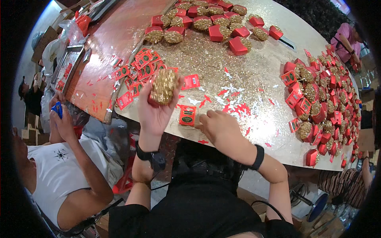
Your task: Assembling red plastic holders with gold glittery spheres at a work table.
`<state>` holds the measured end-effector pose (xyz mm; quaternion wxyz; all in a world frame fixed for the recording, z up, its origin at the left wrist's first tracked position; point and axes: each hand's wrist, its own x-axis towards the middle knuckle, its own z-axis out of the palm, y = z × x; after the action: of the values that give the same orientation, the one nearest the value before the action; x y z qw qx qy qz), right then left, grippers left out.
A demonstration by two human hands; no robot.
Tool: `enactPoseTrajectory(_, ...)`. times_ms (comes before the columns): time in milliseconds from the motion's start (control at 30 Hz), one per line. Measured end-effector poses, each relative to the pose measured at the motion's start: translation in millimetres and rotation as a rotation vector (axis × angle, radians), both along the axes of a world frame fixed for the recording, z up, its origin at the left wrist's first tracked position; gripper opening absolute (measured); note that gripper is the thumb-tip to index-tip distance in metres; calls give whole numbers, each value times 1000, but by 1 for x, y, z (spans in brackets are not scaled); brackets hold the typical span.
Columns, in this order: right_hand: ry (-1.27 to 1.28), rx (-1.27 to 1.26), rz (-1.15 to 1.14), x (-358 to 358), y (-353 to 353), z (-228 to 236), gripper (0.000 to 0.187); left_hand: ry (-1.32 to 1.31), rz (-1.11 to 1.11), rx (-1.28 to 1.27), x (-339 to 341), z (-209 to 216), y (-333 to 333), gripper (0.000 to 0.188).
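Observation:
My left hand [159, 107] is raised over the table's near edge, its fingers wrapped round a glittery gold ornament with a red base [164, 87]. Lower and to the right, my right hand [219, 127] rests at the table edge with its fingers curled together. Its fingertips meet the right edge of a red card tag [187, 115] with a dark oval on it, which lies on the table. Behind my left hand is a loose pile of similar red tags [145, 65]. A single red tag [191, 81] lies just right of the ornament.
Several red and gold ornaments [202, 24] stand at the far side, and a dense group [317, 95] with tags fills the right side. Red and white paper scraps [238, 107] and gold glitter litter the table. A person in white [67, 166] works at left with a blue item [58, 110].

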<state>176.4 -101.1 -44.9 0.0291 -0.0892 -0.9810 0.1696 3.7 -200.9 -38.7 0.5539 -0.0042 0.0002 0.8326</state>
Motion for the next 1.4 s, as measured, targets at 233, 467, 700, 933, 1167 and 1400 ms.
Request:
enactPoseTrajectory(233,56,-312,-140,13,-3,-23,22,453,110,-186,35,-43,-17,36)
enactPoseTrajectory(467,561,-2173,-706,55,5,-22,30,1271,615,-731,83,-61,-16,37)
enactPoseTrajectory(700,1048,-1959,-677,55,-26,-26,16,1469,545,-529,103,-56,-13,49)
enactPoseTrajectory(933,857,-1404,-621,73,-25,-44,16,1529,504,-439,112,-73,-19,51)
enactPoseTrajectory(1167,865,-1271,-621,74,-15,-45,14,1533,527,-359,115,-84,-14,58)
enactPoseTrajectory(1400,800,-1466,-584,81,-6,-52,3,1659,460,-245,105,-91,-13,61)
